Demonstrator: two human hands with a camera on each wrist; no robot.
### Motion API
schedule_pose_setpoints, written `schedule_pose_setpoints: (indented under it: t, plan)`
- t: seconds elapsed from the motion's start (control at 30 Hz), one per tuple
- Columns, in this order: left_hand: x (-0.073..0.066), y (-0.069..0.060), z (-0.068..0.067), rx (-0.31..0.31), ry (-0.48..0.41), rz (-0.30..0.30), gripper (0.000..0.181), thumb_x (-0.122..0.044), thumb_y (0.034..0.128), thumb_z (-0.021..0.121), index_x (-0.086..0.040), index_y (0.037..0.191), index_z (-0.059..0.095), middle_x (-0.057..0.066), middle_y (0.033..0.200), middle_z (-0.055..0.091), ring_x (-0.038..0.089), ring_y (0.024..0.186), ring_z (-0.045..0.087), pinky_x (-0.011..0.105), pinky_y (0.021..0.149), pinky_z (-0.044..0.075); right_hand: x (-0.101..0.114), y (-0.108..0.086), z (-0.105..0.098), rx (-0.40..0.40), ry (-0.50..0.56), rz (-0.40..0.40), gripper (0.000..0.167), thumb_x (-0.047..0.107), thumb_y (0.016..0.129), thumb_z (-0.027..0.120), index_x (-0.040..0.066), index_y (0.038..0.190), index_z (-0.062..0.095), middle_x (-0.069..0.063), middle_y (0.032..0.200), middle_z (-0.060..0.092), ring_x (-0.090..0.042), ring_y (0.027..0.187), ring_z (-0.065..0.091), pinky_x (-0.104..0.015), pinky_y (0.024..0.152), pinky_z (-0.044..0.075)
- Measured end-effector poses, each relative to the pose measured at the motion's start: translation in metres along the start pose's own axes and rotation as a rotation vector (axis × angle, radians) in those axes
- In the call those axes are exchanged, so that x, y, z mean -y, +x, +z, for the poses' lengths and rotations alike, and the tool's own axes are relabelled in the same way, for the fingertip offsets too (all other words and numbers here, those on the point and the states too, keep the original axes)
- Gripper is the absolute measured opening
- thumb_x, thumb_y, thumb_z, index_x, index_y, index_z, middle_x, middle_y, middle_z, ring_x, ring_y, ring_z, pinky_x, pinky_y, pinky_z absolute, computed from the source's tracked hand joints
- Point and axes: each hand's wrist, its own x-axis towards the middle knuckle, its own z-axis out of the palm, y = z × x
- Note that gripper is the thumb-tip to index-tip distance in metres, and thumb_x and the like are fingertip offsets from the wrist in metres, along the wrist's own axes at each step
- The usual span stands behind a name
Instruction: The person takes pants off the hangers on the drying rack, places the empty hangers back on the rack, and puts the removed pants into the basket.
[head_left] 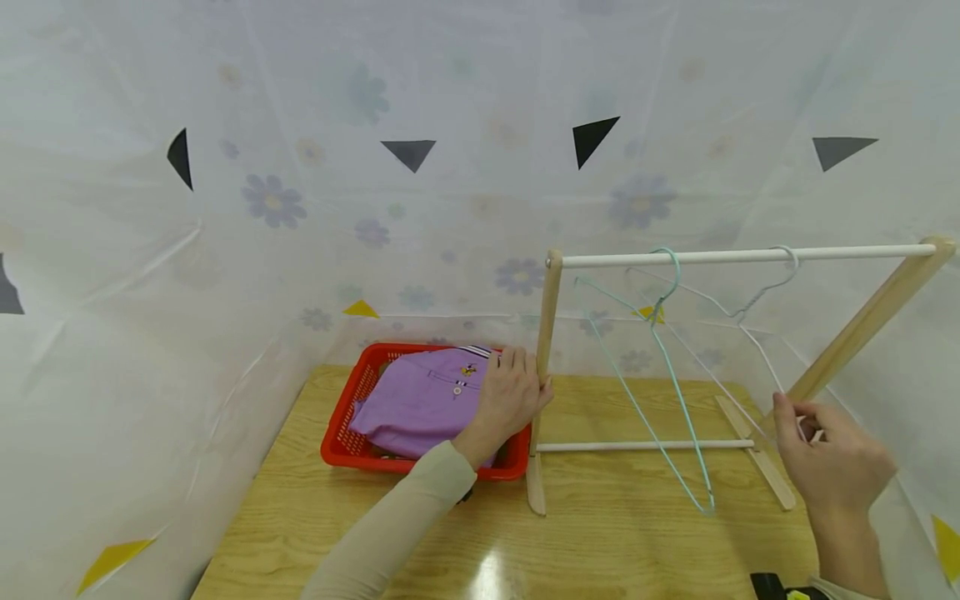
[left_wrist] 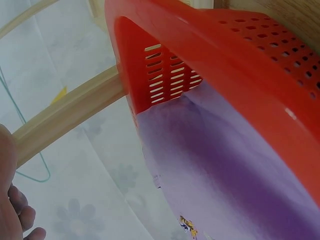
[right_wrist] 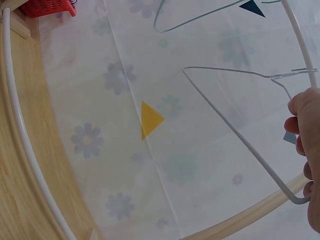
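Note:
My left hand [head_left: 510, 396] is at the left wooden post of a small clothes rack [head_left: 549, 317], thumb and fingers around the post. Beside it, a red basket [head_left: 347, 425] holds a folded purple polo shirt [head_left: 420, 400]. With my right hand [head_left: 836, 454], I grip the right side of a white wire hanger [right_wrist: 230, 127], whose hook goes over the rack's white top bar [head_left: 720, 256]. Left of it on the same bar hangs a mint-green hanger [head_left: 675, 383]. In the right wrist view, my fingers partly hide the white hanger's near side.
The rack stands on a wooden table [head_left: 630, 533], with a white lower bar [head_left: 645, 447] between its feet. Behind the table hangs a pale flowered sheet [head_left: 465, 208] with black, grey and yellow triangles. Both hangers carry no garment.

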Motion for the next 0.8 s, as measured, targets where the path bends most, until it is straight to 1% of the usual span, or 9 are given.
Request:
schedule_pose_setpoints:
  t: [0.23,0.4,0.5,0.63,0.67,0.7,0.73,0.77,0.8]
  plan:
    - [0.0,0.0,0.001,-0.004,-0.003,0.004,0.039,-0.053,0.0957,0.057,-0.016,0.085,0.057,-0.001,0.083,0.057,0.019,0.085,0.056,0.033,0.073,0.042,0.0,-0.001,-0.001,0.016,-0.004,0.007,0.064,0.049,0.093,0.062,-0.01,0.071,0.072,-0.024,0.053,0.06,0.031,0.067,0.02,-0.01,0.044,0.014]
    - [0.001,0.0,-0.001,0.01,-0.026,0.003,0.039,-0.054,0.0962,0.058,-0.016,0.086,0.057,0.0,0.085,0.058,0.02,0.088,0.056,0.033,0.074,0.042,-0.003,-0.003,-0.007,0.087,-0.038,0.002,0.066,0.051,0.095,0.06,-0.009,0.073,0.072,-0.025,0.056,0.063,0.032,0.067,0.019,-0.013,0.04,0.018]
    - [0.002,0.0,-0.002,0.029,-0.042,0.008,0.043,-0.057,0.0988,0.057,-0.015,0.089,0.059,0.001,0.089,0.061,0.02,0.09,0.058,0.034,0.075,0.044,-0.002,-0.003,-0.011,0.111,-0.068,0.005,0.067,0.053,0.095,0.058,-0.01,0.079,0.074,-0.026,0.061,0.066,0.034,0.073,0.018,-0.013,0.04,0.021]
    - [0.005,-0.002,-0.003,0.037,-0.07,0.016,0.052,-0.065,0.1001,0.054,-0.014,0.094,0.062,0.002,0.094,0.066,0.021,0.093,0.061,0.035,0.076,0.047,0.004,-0.006,-0.015,0.099,-0.085,0.066,0.063,0.053,0.091,0.062,-0.008,0.093,0.077,-0.028,0.072,0.071,0.037,0.082,0.018,-0.009,0.047,0.02]
    - [0.006,-0.002,-0.004,0.04,-0.08,0.016,0.054,-0.067,0.0998,0.053,-0.014,0.095,0.062,0.002,0.095,0.067,0.022,0.093,0.062,0.035,0.076,0.047,0.005,-0.007,-0.016,0.096,-0.089,0.086,0.062,0.053,0.09,0.063,-0.007,0.098,0.077,-0.028,0.077,0.073,0.035,0.082,0.019,-0.008,0.049,0.02]
    - [0.006,-0.002,-0.005,0.043,-0.088,0.012,0.056,-0.069,0.0993,0.053,-0.014,0.097,0.063,0.002,0.096,0.068,0.022,0.093,0.062,0.035,0.076,0.048,0.006,-0.008,-0.017,0.093,-0.094,0.099,0.062,0.053,0.089,0.065,-0.007,0.102,0.076,-0.028,0.082,0.074,0.032,0.076,0.029,-0.007,0.051,0.019]
    - [0.007,-0.003,-0.006,0.045,-0.097,0.009,0.058,-0.07,0.0987,0.053,-0.014,0.097,0.063,0.003,0.097,0.069,0.022,0.094,0.063,0.035,0.076,0.048,0.008,-0.009,-0.018,0.091,-0.097,0.111,0.063,0.053,0.088,0.066,-0.007,0.106,0.075,-0.029,0.088,0.075,0.024,0.072,0.042,-0.006,0.054,0.019]
    - [0.008,-0.003,-0.008,0.048,-0.104,0.004,0.059,-0.072,0.0981,0.053,-0.013,0.098,0.064,0.003,0.098,0.07,0.023,0.094,0.064,0.035,0.076,0.049,0.009,-0.01,-0.019,0.093,-0.108,0.124,0.066,0.055,0.088,0.066,-0.007,0.11,0.075,-0.03,0.094,0.075,0.011,0.071,0.055,-0.006,0.055,0.018]
    - [0.009,-0.004,-0.009,0.054,-0.115,-0.001,0.06,-0.072,0.0975,0.053,-0.013,0.098,0.064,0.003,0.098,0.07,0.023,0.094,0.064,0.035,0.077,0.05,0.011,-0.011,-0.021,0.09,-0.116,0.14,0.068,0.056,0.088,0.066,-0.006,0.114,0.074,-0.031,0.1,0.075,-0.007,0.074,0.064,-0.006,0.057,0.018]
